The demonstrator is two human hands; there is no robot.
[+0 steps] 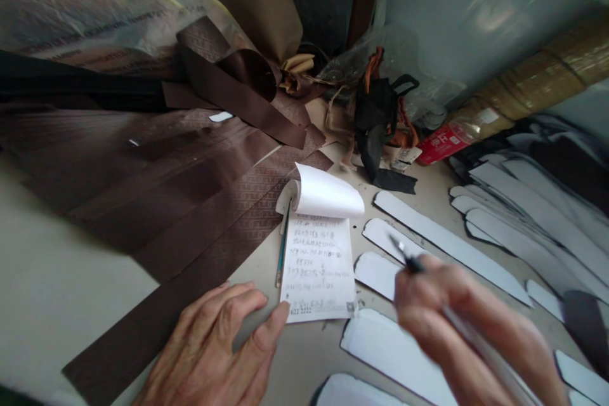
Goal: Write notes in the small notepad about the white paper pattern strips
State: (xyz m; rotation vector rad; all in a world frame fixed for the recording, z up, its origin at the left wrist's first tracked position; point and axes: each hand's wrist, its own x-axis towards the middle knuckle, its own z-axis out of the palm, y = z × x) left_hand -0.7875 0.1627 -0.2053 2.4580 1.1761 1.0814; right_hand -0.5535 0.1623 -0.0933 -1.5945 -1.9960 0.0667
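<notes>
Our right hand (459, 311) grips pen (413, 262); left hand (216, 342), open, touching notepad (318, 269) corner, bare table (265, 266) alongside; footer (301, 312) reads "622 2222".

The left hand (214, 339) is bare, with long fingers, fine creases over the joints and knuckles that stand out as rounded ridges. Its thumb (272, 331) looks sturdy and ends in a blunt tip. The right hand (457, 314), likewise bare, has rounded knuckles and soft-edged contours (motion blur smears its finer lines, so creases there are hard to read). Uncovered skin runs on from the back of each hand to the picture's lower part, and the nails are too indistinct to describe.
</notes>
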